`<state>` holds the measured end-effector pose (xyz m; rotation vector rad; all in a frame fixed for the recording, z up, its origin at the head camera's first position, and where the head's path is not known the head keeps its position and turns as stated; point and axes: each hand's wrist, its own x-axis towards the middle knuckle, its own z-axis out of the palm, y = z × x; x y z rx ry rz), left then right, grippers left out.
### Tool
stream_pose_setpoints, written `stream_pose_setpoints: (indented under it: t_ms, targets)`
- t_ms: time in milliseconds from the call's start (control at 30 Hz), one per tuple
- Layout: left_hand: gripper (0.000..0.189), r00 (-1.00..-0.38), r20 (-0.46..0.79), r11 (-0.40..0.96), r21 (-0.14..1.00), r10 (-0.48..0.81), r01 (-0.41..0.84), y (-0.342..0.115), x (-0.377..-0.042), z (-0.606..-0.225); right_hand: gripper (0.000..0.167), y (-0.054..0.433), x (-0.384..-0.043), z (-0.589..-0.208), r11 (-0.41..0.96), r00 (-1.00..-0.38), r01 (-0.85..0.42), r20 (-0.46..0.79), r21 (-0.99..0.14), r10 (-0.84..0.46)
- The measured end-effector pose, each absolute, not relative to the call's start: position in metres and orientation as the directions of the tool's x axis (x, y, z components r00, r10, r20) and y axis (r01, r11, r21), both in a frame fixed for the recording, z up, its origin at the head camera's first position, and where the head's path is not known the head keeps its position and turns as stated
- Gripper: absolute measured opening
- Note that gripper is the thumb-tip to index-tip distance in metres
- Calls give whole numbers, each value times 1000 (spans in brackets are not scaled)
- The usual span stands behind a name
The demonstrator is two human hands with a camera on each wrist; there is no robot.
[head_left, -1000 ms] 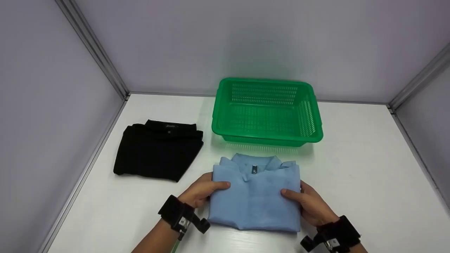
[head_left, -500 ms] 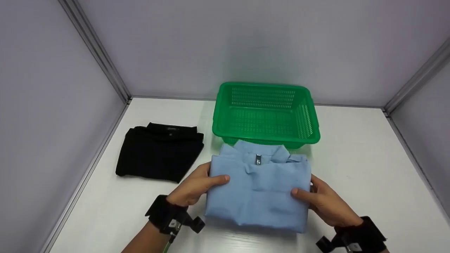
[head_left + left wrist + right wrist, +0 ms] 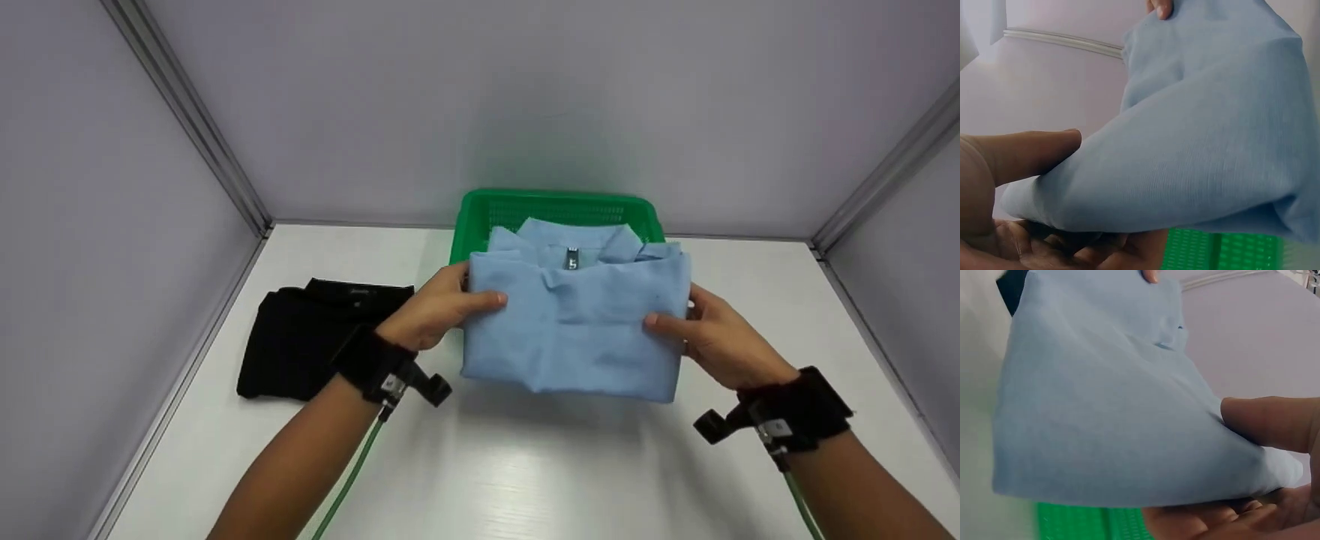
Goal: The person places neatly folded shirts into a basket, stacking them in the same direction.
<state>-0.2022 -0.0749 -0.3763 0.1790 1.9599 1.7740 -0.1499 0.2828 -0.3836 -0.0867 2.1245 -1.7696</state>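
Note:
A folded light blue collared shirt (image 3: 574, 322) with a small dark label at the neck is held up above the table. My left hand (image 3: 442, 304) pinches its left side, thumb on top and fingers underneath. On the opposite side my right hand (image 3: 724, 337) grips it the same way. In the head view the shirt overlaps the front of a green plastic basket (image 3: 469, 225), hiding most of its inside. Both wrist views show the cloth between thumb and fingers, with green basket mesh (image 3: 1190, 250) below it.
A folded black garment (image 3: 292, 345) lies on the white table (image 3: 510, 480) at the left, partly covered by my left forearm in the head view. Pale panels (image 3: 375, 112) wall the table at the back and both sides. Green cables (image 3: 349, 480) trail from the wrist cameras.
Both hands have lifted the blue shirt from the table and carried it forward, slightly right, to over the front of the green basket. The black garment has stayed where it was.

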Motion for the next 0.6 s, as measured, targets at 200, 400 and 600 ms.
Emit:
stream_pose_setpoints:
  t_ms: [200,400,600]
  targets:
    - [71,-905,-246,190,964,348,-189,-68,-233,-370,81,280,-177,-373,270,-961,98,-161,-958,-224]
    - [69,-924,-185,176,976,335,-132,-65,-250,-373,86,280,-196,-370,254,-973,59,-113,-965,-201]
    - [67,-934,-117,176,983,337,-59,-65,-253,-384,82,280,-204,-382,232,-981,36,-78,-972,-177]
